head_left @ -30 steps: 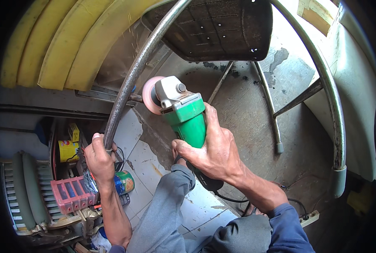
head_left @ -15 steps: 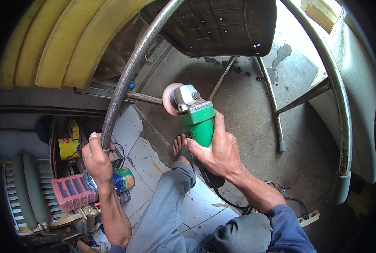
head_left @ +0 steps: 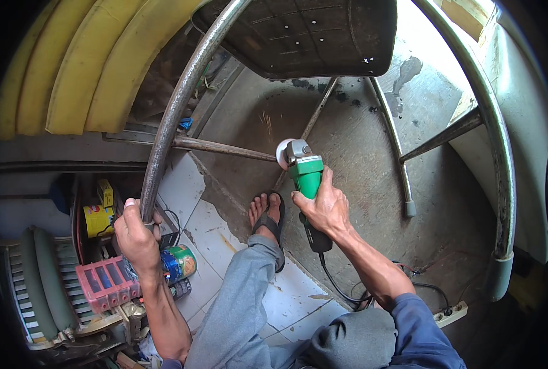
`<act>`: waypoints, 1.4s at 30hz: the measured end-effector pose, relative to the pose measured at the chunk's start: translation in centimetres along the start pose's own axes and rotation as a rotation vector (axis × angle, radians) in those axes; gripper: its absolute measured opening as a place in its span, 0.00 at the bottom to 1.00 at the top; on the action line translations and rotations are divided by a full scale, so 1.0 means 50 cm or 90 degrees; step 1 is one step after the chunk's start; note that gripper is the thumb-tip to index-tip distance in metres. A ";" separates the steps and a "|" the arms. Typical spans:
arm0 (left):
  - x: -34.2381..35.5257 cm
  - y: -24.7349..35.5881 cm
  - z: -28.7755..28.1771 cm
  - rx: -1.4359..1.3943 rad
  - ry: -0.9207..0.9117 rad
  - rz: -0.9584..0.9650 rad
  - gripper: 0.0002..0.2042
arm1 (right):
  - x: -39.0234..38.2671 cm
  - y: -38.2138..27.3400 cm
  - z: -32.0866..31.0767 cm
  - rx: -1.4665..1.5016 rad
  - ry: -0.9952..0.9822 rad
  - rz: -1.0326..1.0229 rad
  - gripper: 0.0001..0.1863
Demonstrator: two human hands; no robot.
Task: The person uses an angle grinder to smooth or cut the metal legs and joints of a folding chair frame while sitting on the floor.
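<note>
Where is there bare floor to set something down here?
Bare concrete floor lies between the green angle grinder and the thin metal leg, and between that leg and the thick right tube, below their crossbar. Crowded: around the left hand, by the red compartment tray and yellow can, and by the power strip and black cable.

Beyond the grinder (head_left: 307,178) we have the chair panel (head_left: 301,52); left of it, the compartment box (head_left: 111,300); right of it, the power strip (head_left: 451,315).

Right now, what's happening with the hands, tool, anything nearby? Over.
Left hand gripping metal frame leg. Right hand holding green grinder, disc at crossbar, sparks visible. Sandalled foot nearby, apart from disc.
</note>
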State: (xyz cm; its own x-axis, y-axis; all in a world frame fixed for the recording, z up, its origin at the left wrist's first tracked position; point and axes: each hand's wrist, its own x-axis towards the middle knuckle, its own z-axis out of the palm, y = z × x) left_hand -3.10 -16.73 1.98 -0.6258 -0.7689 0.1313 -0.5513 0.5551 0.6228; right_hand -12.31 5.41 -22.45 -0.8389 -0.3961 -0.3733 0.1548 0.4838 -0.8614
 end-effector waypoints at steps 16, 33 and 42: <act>-0.005 0.010 -0.003 0.015 -0.011 -0.010 0.29 | -0.011 0.119 0.100 -0.122 0.056 0.027 0.51; -0.088 0.070 0.001 -0.022 -0.098 -0.118 0.30 | -0.080 0.000 -0.017 0.040 0.072 -0.005 0.48; -0.147 0.103 0.009 -0.025 -0.168 -0.101 0.30 | -0.158 -0.093 -0.112 0.130 0.113 -0.163 0.48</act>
State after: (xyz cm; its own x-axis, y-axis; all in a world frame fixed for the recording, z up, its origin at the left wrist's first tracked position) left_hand -1.60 -8.07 3.89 -0.6587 -0.7326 -0.1717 -0.6349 0.4187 0.6493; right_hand -9.34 10.65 -13.58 -0.9388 -0.3332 -0.0870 0.0146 0.2137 -0.9768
